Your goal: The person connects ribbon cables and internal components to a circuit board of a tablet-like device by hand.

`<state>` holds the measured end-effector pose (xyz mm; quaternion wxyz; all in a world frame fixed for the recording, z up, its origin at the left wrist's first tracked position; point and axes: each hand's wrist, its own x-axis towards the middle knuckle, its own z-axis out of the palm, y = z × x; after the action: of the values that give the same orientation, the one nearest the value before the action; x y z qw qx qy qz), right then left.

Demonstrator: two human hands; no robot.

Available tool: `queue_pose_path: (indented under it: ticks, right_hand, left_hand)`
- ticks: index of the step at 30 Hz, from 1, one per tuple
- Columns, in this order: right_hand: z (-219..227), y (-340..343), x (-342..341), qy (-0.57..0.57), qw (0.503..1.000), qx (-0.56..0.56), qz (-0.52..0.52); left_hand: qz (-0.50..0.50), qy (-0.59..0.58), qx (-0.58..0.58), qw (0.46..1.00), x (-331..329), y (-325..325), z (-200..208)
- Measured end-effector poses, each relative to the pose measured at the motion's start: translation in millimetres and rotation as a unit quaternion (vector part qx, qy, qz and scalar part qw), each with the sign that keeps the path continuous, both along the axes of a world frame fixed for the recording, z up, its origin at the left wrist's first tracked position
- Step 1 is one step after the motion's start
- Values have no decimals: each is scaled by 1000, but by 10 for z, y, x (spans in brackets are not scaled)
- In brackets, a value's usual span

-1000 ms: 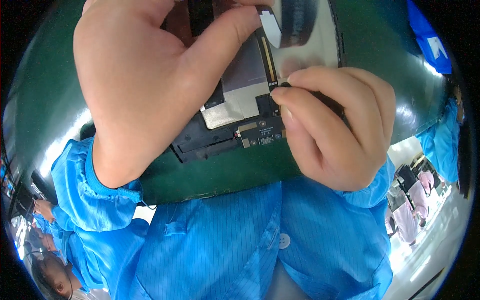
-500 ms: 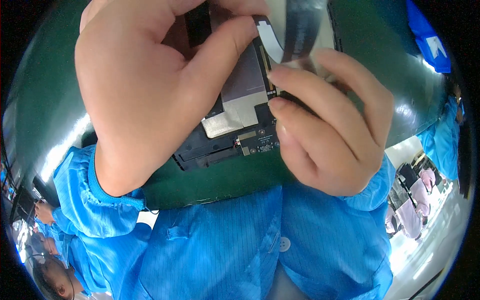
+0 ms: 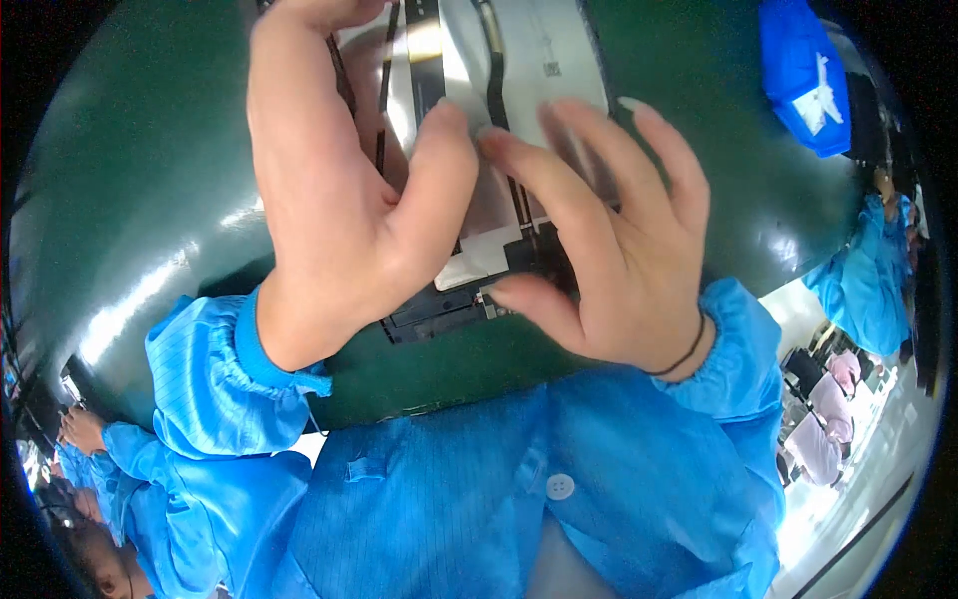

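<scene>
An opened flat electronic device (image 3: 571, 45), perhaps a tablet, lies in front of me with its silvery inner plate exposed. My left hand (image 3: 334, 215) rests over its left side, thumb stretched across the plate and away from the fingers, which partly leave the view at the top. My right hand (image 3: 629, 245) hovers over or touches the right side, fingers spread and slightly blurred. Between the hands runs a dark ribbon cable (image 3: 496, 75). The right thumb tip is by a small circuit board (image 3: 489, 303) at the near black edge (image 3: 424, 325). Nothing is visibly held.
The device lies on a dark green table mat (image 3: 689, 60). At the far right stands a blue bin (image 3: 803, 85) with something white on it. Other people in blue work at the left and right edges, and a person in pink (image 3: 823, 409) appears lower right.
My hands have come off the ribbon strip with the white patch that they were pinching. The right hand's fingers have spread open. More of the plate and its cables shows.
</scene>
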<state>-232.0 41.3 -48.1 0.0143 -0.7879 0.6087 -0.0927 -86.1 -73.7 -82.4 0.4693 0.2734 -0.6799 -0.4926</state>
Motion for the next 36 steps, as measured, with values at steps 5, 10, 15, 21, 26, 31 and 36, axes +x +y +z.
queue_pose_path:
  ticks: [5, 10, 15, 21, 26, 31, 36]
  right_hand:
    - [-11, 218, 11, -97, 995, 30, -2]
    - [-22, -35, -93, -89, 994, 58, 29]
    - [-392, -16, -468, -286, 948, 21, -135]
    - [-282, -153, -56, -501, 853, 54, -138]
    - [-243, -854, -108, -779, 613, 70, -108]
    - [-398, -2270, -380, -774, 610, 6, -167]
    - [-592, -3100, -910, -539, 826, -99, -130]
  left_hand:
    - [43, -93, -97, 990, 90, -44, -167]
    - [97, -75, -104, 987, 175, -2, -123]
    - [34, -76, 49, 995, 458, 440, -277]
    - [30, 115, 137, 983, 467, 440, -246]
    - [108, 185, 98, 972, 460, 86, -318]
    - [167, 150, 94, 970, 403, -79, -403]
    - [162, 93, 135, 973, 390, -126, -400]
